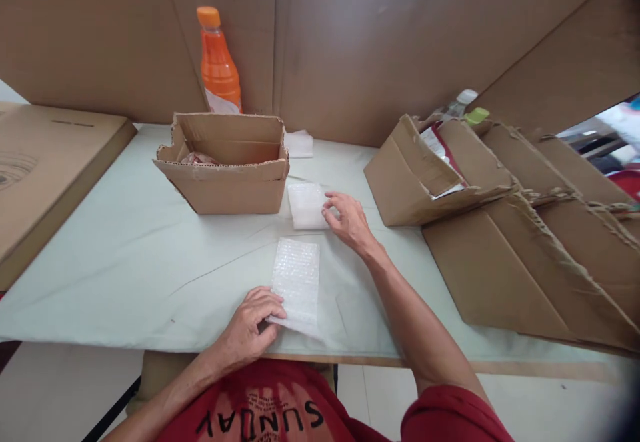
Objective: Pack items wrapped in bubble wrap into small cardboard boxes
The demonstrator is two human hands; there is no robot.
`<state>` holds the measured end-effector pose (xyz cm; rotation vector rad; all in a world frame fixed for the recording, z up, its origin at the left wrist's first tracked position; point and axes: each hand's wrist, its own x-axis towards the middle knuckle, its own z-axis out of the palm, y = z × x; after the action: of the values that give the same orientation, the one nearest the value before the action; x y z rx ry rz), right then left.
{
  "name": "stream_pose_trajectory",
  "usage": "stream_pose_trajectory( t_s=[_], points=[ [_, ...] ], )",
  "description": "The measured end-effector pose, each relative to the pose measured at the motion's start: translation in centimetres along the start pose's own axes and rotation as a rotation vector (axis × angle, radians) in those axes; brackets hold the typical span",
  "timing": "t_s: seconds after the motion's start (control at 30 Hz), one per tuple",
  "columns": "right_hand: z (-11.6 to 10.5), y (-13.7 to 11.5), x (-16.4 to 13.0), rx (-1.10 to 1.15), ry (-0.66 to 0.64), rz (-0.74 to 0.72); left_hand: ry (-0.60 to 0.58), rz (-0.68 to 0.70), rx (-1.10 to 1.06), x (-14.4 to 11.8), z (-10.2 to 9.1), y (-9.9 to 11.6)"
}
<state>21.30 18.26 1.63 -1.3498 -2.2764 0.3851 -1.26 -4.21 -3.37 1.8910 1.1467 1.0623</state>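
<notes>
A flat bubble wrap pouch (297,272) lies on the pale green cloth close to the table's front edge. My left hand (253,322) grips its near left corner between thumb and fingers, and the near edge there is slightly lifted. Farther off, a small stack of folded bubble wrap (306,207) rests on the cloth. At its right edge is my right hand (349,221), fingers curled and touching the stack; whether a sheet is pinched between them I cannot tell.
An open cardboard box (235,189) stands behind on the left, with an orange drink bottle (220,69) beyond it. More open boxes (425,182) line the right side. A large flat carton (60,169) lies at far left. White folded material (299,144) sits near the cardboard wall.
</notes>
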Motion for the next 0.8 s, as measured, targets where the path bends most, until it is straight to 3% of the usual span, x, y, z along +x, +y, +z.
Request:
stream_pose_trajectory(
  t_s=[0.13, 0.33, 0.6, 0.8],
  points=[
    [-1.1, -3.0, -4.4, 0.115, 0.028, -0.137, -0.001, 0.014, -0.009, 0.1, -0.1, -0.1],
    [0.3, -6.2, -9.3, 0.077, -0.039, -0.314, 0.005, 0.007, 0.004, -0.2, 0.0, 0.1],
    [-0.1, -7.1, -12.9, 0.154, -0.196, -0.307, -0.016, 0.009, 0.015, 0.0, -0.5, 0.4],
    [1.4, -6.6, -12.5, 0.201, -0.327, -0.227, 0.151, 0.093, 0.205, -1.0, -0.3, 1.1]
  ],
)
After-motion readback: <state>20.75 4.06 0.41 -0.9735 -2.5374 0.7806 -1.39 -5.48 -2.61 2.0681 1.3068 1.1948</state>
